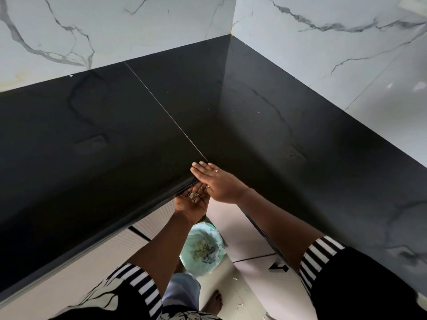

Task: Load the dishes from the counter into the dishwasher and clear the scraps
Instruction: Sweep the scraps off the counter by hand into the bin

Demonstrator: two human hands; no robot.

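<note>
Flat right hand (217, 181), fingers (199, 168) straight, above cupped palm-up left hand (191, 202).

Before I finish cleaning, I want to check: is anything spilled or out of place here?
Yes. A few pale scraps lie on the floor, right of the bin and outside it, so they look spilled.

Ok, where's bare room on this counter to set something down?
Bare counter both sides of the seam, back to the wall. Crowded only at the inner edge: right hand flat there, left hand palm-up with scraps below.
</note>
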